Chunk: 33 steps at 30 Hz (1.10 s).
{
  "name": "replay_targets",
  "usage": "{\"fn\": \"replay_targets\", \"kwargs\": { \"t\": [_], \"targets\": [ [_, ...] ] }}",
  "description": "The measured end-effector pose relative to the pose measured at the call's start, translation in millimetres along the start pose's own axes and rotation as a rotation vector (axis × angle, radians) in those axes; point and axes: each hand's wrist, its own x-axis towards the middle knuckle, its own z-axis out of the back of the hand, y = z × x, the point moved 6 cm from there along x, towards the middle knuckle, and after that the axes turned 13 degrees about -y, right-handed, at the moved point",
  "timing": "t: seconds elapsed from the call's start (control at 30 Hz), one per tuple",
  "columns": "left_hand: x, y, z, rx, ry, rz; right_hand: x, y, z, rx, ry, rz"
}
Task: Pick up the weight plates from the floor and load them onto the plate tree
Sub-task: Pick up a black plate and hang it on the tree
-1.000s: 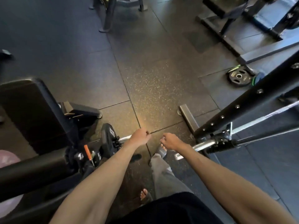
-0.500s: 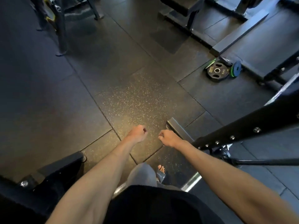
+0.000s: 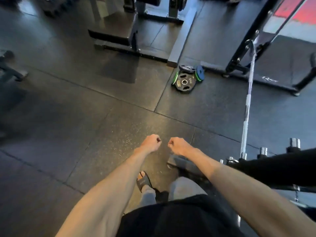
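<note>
Left hand [image 3: 152, 142]: fingers are curling into a loose fist and gripping nothing. Right hand [image 3: 179, 145]: it is showing the same closed, unloaded fist just beside the left, the 2 not touching. Both forearms are bare and are reaching forward over the floor [image 3: 68, 117], which is showing dark rubber tiles, matte and flecked with pale speckles, meeting in straight seams.

The weight plates [image 3: 185, 81] are lying in a small pile on the floor at 1 o'clock from the hands, well apart from them. The top one is showing as a round black plate [image 3: 189, 87] with a metal-ringed centre hole and oval grip slots. A thin green-rimmed disc [image 3: 174, 79] is leaning at its 9 o'clock edge, and a blue disc [image 3: 199, 72] with a green rim is tilting at its 2 o'clock edge. The number of plates beneath is not determinable.

A slim silver barbell [image 3: 246, 120] is running from 1 o'clock down to 3 o'clock. Short chrome pegs [image 3: 294, 143] are standing upright on a black frame [image 3: 282, 168] at 3 o'clock. A black padded bench [image 3: 116, 23] is sitting at 11 o'clock. A dark strapped sandal [image 3: 143, 181] is showing at 6 o'clock.
</note>
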Motion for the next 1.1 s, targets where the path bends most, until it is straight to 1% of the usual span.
{"fn": "replay_targets", "kwargs": {
  "t": [0.13, 0.27, 0.4, 0.53, 0.7, 0.77, 0.9, 1.1],
  "targets": [
    [85.0, -30.3, 32.6, 0.037, 0.058, -0.064, 59.3, 9.4, 44.3, 0.134, -0.075, -0.096],
    [169.2, -57.9, 41.3, 0.080, 0.116, -0.121, 123.8, -3.3, 74.0, 0.190, -0.111, -0.189],
    [262.3, -90.6, 44.1, 0.140, 0.173, -0.162, 210.8, -23.4, 99.9, 0.202, -0.123, -0.254],
    [359.8, -137.8, 53.3, 0.164, 0.195, -0.171, 305.4, -42.4, 139.1, 0.253, -0.133, -0.286],
    [459.4, -185.4, 65.0, 0.216, 0.235, -0.121, 388.5, -63.2, 198.6, 0.292, -0.091, -0.333],
    [496.7, -200.5, 65.4, 0.212, 0.235, -0.105, 416.9, -75.6, 221.1, 0.312, -0.096, -0.369],
    [562.4, -235.1, 55.6, 0.203, 0.296, -0.107, 477.0, -98.1, 249.0, 0.316, -0.068, -0.419],
    [705.6, -275.3, 19.8, 0.210, 0.368, -0.135, 600.7, -131.9, 272.5, 0.364, -0.057, -0.493]
  ]
}}
